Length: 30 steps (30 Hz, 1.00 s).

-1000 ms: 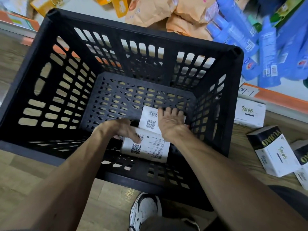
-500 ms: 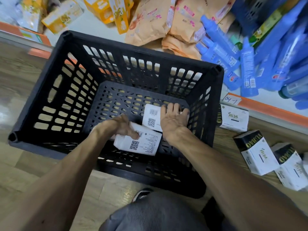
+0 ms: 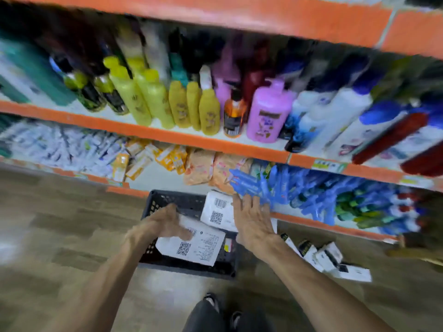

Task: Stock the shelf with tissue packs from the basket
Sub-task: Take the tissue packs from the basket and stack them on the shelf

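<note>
The near tissue pack (image 3: pixel 191 245) hangs just over the basket (image 3: pixel 187 267), long side running left to right, label up, and the left hand (image 3: pixel 165 224) grips its left end with curled fingers. The far tissue pack (image 3: pixel 217 212) is higher, by the bottom shelf (image 3: pixel 311 222), and seems to stand more upright, though the picture is blurry; the right hand (image 3: pixel 251 221) presses its side with straight fingers. Both are likely light and squashy, so hold the ends gently.

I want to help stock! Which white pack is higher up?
The upper pack, at the right hand, beside the blue bottles. The lower pack, pinched by the left hand, is over the basket.
</note>
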Tool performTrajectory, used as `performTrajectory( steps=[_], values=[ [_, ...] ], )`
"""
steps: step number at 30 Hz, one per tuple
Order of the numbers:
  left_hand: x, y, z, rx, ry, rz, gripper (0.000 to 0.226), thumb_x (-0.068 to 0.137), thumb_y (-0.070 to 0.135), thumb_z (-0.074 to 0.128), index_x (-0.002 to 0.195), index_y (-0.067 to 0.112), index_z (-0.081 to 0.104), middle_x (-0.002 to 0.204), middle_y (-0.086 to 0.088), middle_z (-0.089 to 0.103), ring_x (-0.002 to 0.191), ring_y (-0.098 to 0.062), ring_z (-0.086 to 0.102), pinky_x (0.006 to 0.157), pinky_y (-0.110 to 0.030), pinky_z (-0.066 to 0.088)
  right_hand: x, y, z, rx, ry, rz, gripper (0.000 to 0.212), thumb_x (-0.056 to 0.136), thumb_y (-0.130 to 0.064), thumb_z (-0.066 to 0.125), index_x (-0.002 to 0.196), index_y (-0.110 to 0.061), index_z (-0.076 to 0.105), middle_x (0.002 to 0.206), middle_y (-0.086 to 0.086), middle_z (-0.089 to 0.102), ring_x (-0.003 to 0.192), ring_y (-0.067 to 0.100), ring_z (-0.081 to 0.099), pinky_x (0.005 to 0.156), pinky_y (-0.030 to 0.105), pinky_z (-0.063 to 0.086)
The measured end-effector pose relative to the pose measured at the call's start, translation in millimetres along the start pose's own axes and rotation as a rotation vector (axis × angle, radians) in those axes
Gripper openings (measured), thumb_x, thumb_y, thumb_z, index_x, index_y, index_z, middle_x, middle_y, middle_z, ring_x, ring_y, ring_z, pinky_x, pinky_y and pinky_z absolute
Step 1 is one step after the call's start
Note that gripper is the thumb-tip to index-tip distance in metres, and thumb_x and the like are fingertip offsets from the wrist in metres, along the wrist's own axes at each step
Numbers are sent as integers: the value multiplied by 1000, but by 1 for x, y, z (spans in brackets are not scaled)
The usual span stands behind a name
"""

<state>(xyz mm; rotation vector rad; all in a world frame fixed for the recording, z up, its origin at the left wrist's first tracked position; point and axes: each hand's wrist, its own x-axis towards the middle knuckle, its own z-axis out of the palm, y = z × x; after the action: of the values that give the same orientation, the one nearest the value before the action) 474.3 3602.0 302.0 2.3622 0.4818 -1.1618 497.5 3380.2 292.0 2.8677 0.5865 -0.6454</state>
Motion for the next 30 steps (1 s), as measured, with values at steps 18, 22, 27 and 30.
performTrajectory(
  steps=[18,22,27,30],
  values=[
    [-289,304,-220,-64,-46,591,68,54,30,93,108,12,55,99,-4,72,93,-20,69,76,-36,58,-213,222,-372,-37,475,250,111,64,-44,81,147,-14,15,132,12,36,116,32,38,94,46,40],
    [-287,365,-208,-19,-47,643,76,51,39,92,113,17,54,108,-4,68,96,-19,66,74,-31,55,-238,287,-361,-42,442,351,112,63,-44,81,148,-15,14,132,11,36,117,31,38,96,46,39],
    [-294,439,-196,-65,-102,676,25,75,24,81,92,16,64,71,11,74,67,1,69,56,-12,50,-250,381,-353,47,417,388,109,63,-40,77,149,-17,13,131,10,34,119,30,34,96,46,38],
    [-289,475,-202,-122,-95,679,60,53,50,87,100,17,70,91,4,76,91,-15,70,71,-22,51,-239,435,-357,76,437,375,105,66,-41,75,148,-18,14,130,10,35,118,30,34,95,45,37]
  ],
)
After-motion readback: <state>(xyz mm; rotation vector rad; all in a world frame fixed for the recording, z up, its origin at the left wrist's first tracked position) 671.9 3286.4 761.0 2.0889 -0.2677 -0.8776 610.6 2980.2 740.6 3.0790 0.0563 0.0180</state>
